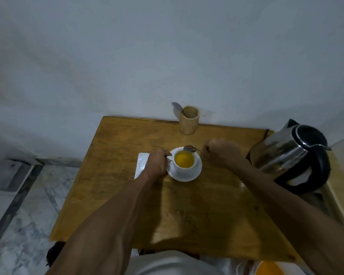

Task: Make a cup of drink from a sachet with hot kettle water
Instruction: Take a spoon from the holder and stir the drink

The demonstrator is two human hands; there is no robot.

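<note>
A white cup (184,169) full of orange-yellow drink stands on a white saucer (187,176) in the middle of the wooden table (187,205). My left hand (157,162) grips the cup's handle on its left side. My right hand (220,152) holds a metal spoon (189,148), its bowl hovering over the cup's far rim. A white sachet (140,164) lies flat on the table left of my left hand, partly hidden by it. A steel kettle (292,155) with a black handle and lid stands at the table's right edge.
A wooden holder (189,120) with another spoon (177,107) in it stands at the table's back edge against the pale wall. Marble floor lies to the left. An orange thing (270,268) shows at the bottom right.
</note>
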